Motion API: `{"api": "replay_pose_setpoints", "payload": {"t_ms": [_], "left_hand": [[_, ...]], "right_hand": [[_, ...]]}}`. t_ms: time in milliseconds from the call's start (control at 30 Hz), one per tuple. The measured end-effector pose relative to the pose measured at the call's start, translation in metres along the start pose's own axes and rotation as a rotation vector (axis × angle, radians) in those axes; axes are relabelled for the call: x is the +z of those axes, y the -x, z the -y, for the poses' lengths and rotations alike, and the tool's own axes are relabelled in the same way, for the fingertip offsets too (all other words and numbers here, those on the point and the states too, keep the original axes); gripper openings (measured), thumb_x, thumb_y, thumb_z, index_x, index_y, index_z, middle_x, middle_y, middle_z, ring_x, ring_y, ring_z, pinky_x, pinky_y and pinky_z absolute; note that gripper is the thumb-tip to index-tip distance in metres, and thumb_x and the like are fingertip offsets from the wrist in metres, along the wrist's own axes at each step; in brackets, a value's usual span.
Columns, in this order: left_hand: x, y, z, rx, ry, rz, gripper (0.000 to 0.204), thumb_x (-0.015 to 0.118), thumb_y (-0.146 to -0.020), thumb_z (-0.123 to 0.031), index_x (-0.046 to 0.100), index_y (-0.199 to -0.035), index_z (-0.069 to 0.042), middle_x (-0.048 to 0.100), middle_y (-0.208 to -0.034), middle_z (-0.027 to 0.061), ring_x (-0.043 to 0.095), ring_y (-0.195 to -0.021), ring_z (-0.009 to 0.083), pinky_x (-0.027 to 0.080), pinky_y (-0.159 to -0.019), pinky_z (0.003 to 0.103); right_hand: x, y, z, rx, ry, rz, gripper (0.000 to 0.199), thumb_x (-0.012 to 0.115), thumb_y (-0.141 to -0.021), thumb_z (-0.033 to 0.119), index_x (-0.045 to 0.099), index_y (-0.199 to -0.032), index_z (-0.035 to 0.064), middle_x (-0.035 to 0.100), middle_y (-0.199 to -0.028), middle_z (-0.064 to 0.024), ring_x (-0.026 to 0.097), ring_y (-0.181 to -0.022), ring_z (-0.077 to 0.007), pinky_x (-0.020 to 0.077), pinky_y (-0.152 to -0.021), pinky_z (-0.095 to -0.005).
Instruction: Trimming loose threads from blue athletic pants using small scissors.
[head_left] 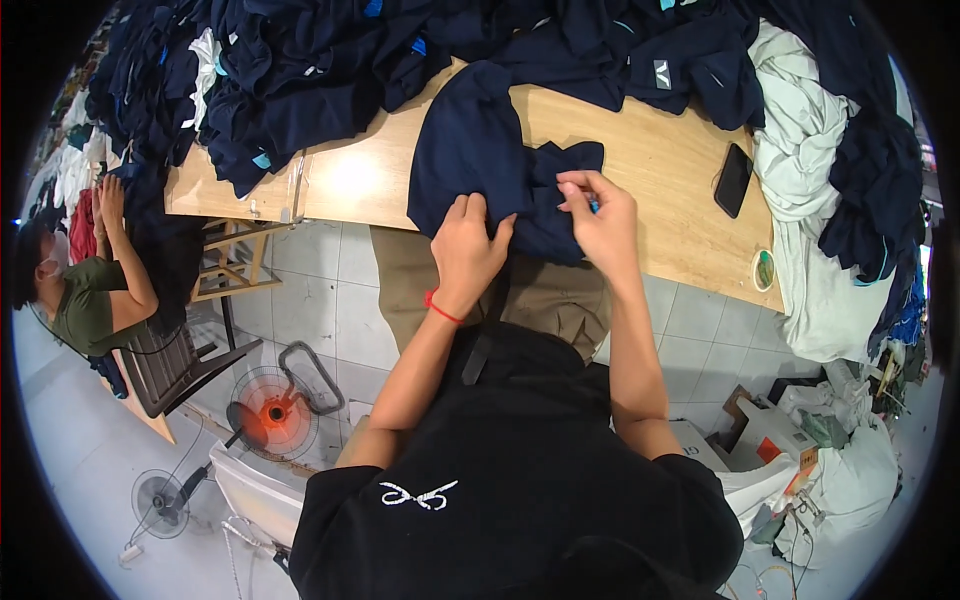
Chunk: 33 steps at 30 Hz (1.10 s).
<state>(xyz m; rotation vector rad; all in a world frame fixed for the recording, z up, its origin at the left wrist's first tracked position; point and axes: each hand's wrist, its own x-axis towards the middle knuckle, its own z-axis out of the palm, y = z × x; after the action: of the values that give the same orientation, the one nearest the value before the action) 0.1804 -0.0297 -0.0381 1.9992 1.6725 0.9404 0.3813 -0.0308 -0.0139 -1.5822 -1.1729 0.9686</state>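
"Where does the garment [465, 140] lie?"

"On the tabletop [350, 185], at the middle of its near edge. It is navy, bunched up, and its lower part reaches over that edge."

"And the left hand [465, 255]?"

"It rests on the garment. The fingers curl down onto the cloth with the thumb set apart from them; I can't tell whether they grip a fold or only press it. There's a red band [441, 307] at that wrist."

"The right hand [605, 220]?"

"Just beside it, over the garment's right part. Thumb and forefinger come close together at the tips, but I can't tell whether anything is pinched there. A small blue thing [594, 206] shows by the palm, too small to make out."

"What else is on the tabletop?"

"A dark phone [733, 180] near the right edge, and a navy pile [300, 70] along the far edge. White cloth [800, 120] covers the right edge and hangs down past the near right corner."

"Anyone nearby?"

"A co-worker [90, 300] sits beyond the left edge, both arms raised toward more cloth."
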Motion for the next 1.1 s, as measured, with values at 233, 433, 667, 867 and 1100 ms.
{"api": "replay_pose_setpoints", "payload": {"t_ms": [233,433,667,867,1100], "left_hand": [[-0.019,0.001,0.061,-0.424,1.953,0.243,0.020,0.055,-0.114,-0.013,0.058,-0.132,-0.008,0.070,-0.114,-0.0004,0.068,-0.099,0.0114,0.054,-0.085,0.027],[-0.057,-0.013,0.015,-0.542,1.738,0.242,0.050,0.039,-0.115,-0.014,0.041,-0.163,0.000,0.055,-0.160,0.0139,0.056,-0.147,0.0242,0.044,-0.124,0.041],[-0.058,-0.013,-0.012,-0.548,1.706,0.304,0.045,0.056,-0.111,-0.012,0.049,-0.153,0.003,0.060,-0.152,0.0132,0.059,-0.141,0.0202,0.046,-0.120,0.035],[-0.068,-0.021,-0.016,-0.381,1.182,0.399,0.044,0.081,-0.100,-0.013,0.059,-0.137,-0.002,0.068,-0.119,0.0004,0.062,-0.108,0.0062,0.051,-0.096,0.024],[-0.055,-0.048,0.018,-0.181,0.427,-0.375,0.017,0.073,-0.104,-0.009,0.070,-0.115,0.003,0.073,-0.096,0.0076,0.066,-0.090,0.0145,0.053,-0.088,0.030]], "right_hand": [[0.008,0.033,0.033,-0.051,-0.169,0.543,0.014,0.070,-0.103,0.006,0.077,-0.106,-0.0057,0.078,-0.103,-0.0130,0.074,-0.088,-0.0185,0.0571,-0.078,-0.0311],[0.000,0.025,0.054,-0.045,-0.224,0.056,0.018,0.074,-0.101,0.007,0.078,-0.114,-0.0059,0.076,-0.098,-0.0085,0.068,-0.081,-0.0118,0.0552,-0.075,-0.0266],[0.004,0.002,0.068,-0.375,0.111,0.166,0.027,0.087,-0.088,0.010,0.076,-0.107,-0.0045,0.073,-0.092,-0.0048,0.063,-0.090,-0.0132,0.0516,-0.078,-0.0306],[-0.016,0.018,0.083,-0.104,-0.152,0.150,0.019,0.078,-0.099,0.008,0.065,-0.088,0.0007,0.059,-0.081,0.0033,0.048,-0.075,-0.0031,0.0392,-0.067,-0.0234],[-0.021,0.020,0.094,-0.028,-0.287,-0.093,0.024,0.070,-0.108,0.018,0.063,-0.090,0.0046,0.052,-0.079,0.0088,0.041,-0.073,-0.0020,0.0336,-0.066,-0.0220]]}}
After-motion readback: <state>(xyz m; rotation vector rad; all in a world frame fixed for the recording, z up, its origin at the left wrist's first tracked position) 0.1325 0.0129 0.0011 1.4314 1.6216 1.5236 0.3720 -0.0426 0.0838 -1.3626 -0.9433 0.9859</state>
